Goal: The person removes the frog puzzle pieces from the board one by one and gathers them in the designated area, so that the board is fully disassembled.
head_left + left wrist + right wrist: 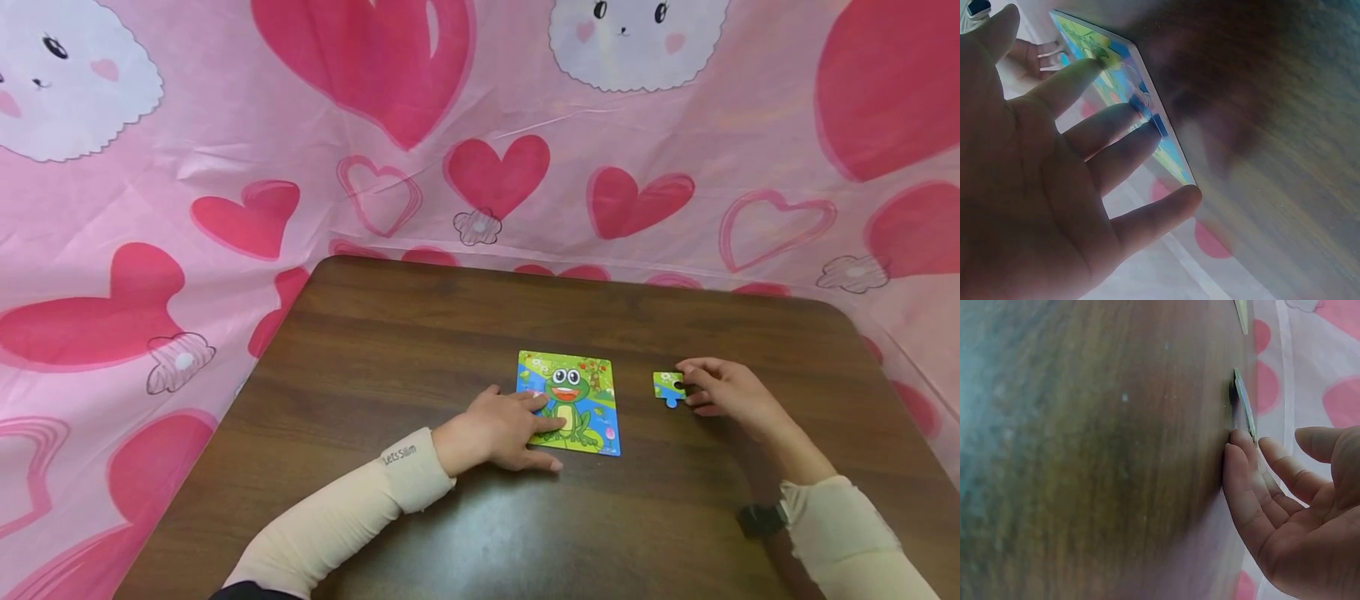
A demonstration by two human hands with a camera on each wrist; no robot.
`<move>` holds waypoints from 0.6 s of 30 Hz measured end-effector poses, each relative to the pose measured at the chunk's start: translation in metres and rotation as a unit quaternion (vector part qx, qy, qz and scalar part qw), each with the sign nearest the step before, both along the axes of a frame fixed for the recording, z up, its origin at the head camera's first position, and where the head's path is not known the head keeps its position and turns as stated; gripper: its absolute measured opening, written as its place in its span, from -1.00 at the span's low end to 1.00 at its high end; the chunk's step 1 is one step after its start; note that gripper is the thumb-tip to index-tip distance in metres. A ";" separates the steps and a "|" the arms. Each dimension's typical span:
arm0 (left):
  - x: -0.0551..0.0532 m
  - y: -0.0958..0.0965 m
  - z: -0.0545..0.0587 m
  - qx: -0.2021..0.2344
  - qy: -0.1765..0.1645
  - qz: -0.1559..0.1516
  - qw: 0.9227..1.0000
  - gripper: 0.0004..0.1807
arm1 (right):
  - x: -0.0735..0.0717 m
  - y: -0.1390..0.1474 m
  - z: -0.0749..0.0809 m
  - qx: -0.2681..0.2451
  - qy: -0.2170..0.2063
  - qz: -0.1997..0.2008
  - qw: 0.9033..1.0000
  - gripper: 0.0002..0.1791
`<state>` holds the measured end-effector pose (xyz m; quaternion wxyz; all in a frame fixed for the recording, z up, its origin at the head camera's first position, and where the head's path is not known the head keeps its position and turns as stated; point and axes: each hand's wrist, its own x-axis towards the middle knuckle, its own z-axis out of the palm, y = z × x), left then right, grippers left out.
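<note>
A square frog jigsaw puzzle [579, 392] lies on the brown table, a green frog against blue and bright green. My left hand [510, 429] is spread over its left side, with straight fingers resting on the picture and the thumb out beyond its near edge. The left wrist view shows these fingertips along the puzzle's border [1166, 134]. To the right, my right hand [731, 396] pinches a loose puzzle piece [666, 386] by its right edge. This green and blue piece has a rounded tab toward me. From the right wrist, the piece [1244, 403] appears edge-on, tilted, with a shadow beside it.
The dark wooden table [420, 333] has rounded far corners. Behind it and along the left side hangs a pink cloth [315, 108] printed with hearts and white faces. A dark band [761, 519] sits by the right sleeve's cuff.
</note>
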<state>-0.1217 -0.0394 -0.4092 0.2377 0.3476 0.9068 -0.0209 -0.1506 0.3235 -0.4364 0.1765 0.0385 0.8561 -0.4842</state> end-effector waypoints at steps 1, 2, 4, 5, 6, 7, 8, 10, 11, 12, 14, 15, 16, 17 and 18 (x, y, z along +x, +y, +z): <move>0.000 0.000 0.000 0.000 0.000 0.000 1.000 -0.24 | 0.000 0.000 0.000 0.009 0.003 0.002 1.000 -0.37; 0.000 0.000 0.000 0.000 0.000 0.000 1.000 -0.24 | 0.000 -0.001 0.000 0.016 0.006 0.004 1.000 -0.37; 0.000 0.000 0.000 -0.001 0.001 -0.001 1.000 -0.24 | 0.000 -0.001 -0.001 0.023 0.008 0.006 1.000 -0.38; 0.000 0.000 0.000 -0.001 0.001 -0.002 1.000 -0.24 | 0.000 0.000 -0.001 0.024 0.009 0.006 1.000 -0.38; 0.000 0.000 0.000 -0.002 0.001 -0.003 1.000 -0.24 | 0.000 0.000 -0.001 0.025 0.010 0.007 1.000 -0.39; 0.000 0.000 0.000 -0.003 0.002 -0.004 1.000 -0.23 | 0.000 0.000 -0.001 0.025 0.011 0.008 1.000 -0.39; 0.000 0.000 0.000 -0.004 0.002 -0.004 1.000 -0.23 | 0.001 0.001 -0.001 0.024 0.011 0.009 1.000 -0.38; -0.001 0.000 0.000 -0.005 0.002 -0.004 1.000 -0.23 | 0.001 0.002 0.000 0.023 0.013 0.013 1.000 -0.37; -0.001 0.000 0.001 -0.005 0.002 -0.004 1.000 -0.23 | 0.002 0.002 0.000 0.024 0.013 0.015 1.000 -0.37; -0.001 0.000 0.001 -0.005 0.002 -0.004 1.000 -0.23 | 0.002 0.003 0.001 0.025 0.014 0.016 0.999 -0.37; -0.001 0.000 0.001 -0.005 0.001 -0.004 1.000 -0.24 | 0.002 0.004 0.001 0.027 0.017 0.017 0.999 -0.37; -0.001 0.000 0.001 -0.005 0.002 -0.004 1.000 -0.24 | 0.003 0.005 0.002 0.029 0.018 0.018 0.999 -0.37; -0.001 0.000 0.001 -0.005 0.001 -0.004 1.000 -0.24 | 0.003 0.005 0.002 0.030 0.020 0.017 0.999 -0.37; -0.001 0.000 0.001 -0.006 0.001 -0.004 1.000 -0.24 | 0.003 0.006 0.002 0.031 0.022 0.017 0.999 -0.37; -0.001 0.000 0.001 -0.006 0.002 -0.004 1.000 -0.24 | 0.003 0.006 0.001 0.031 0.023 0.016 0.999 -0.37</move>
